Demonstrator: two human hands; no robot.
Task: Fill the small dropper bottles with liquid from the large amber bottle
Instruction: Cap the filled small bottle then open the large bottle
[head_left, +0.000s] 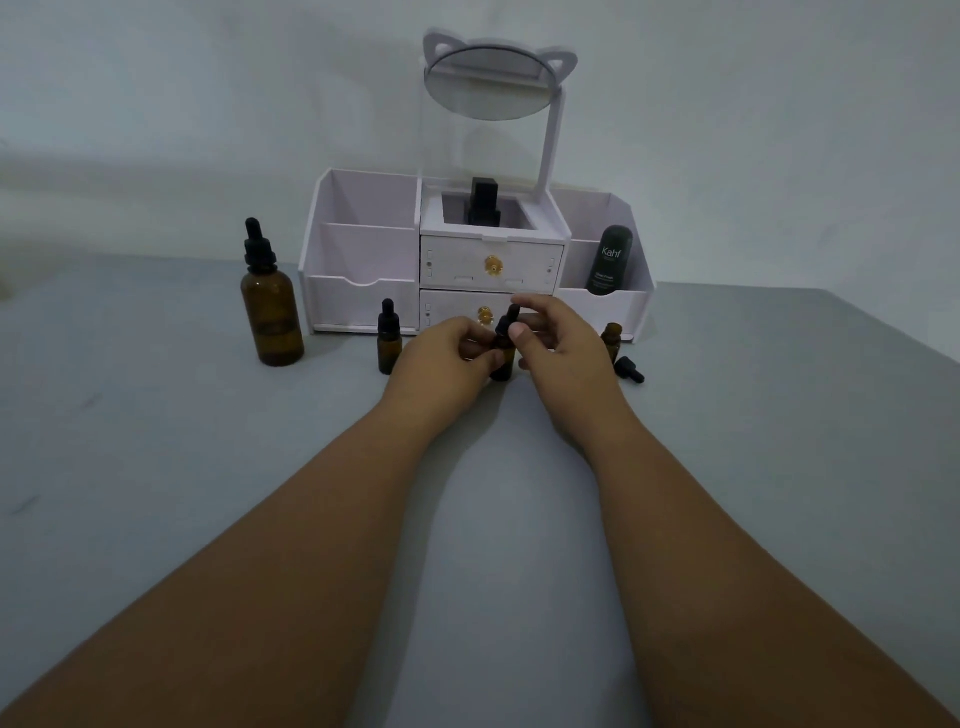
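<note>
grey surface (156, 467) against a pale wall, dim light. at 9 o'clock of the hands, large amber bottle (271, 306), upright, black dropper cap on, just left of the white organizer (363, 270). near the organizer's front, capped small dropper bottle (389, 338), upright, just left of the left hand (447, 358). left hand's grip closed round the body of the middle small bottle (503, 358), standing on the surface at centre. right hand (561, 348) at 3 o'clock of that bottle, thumb and fingers pinched on its black dropper cap (508, 322); cannot tell whether the cap is screwed down or loose. at 3 o'clock of the right hand, open small bottle (613, 338), upright, no cap, partly hidden by the hand. loose dropper cap (629, 370) lying on its side just beside it, toward 5 o'clock. behind, at 12 o'clock, organizer with two drawers, gold knobs, round mirror (488, 83) with cat ears on top, black bottle (484, 202) in the middle compartment, dark "kahf" tube (610, 257) in the right compartment.
</note>
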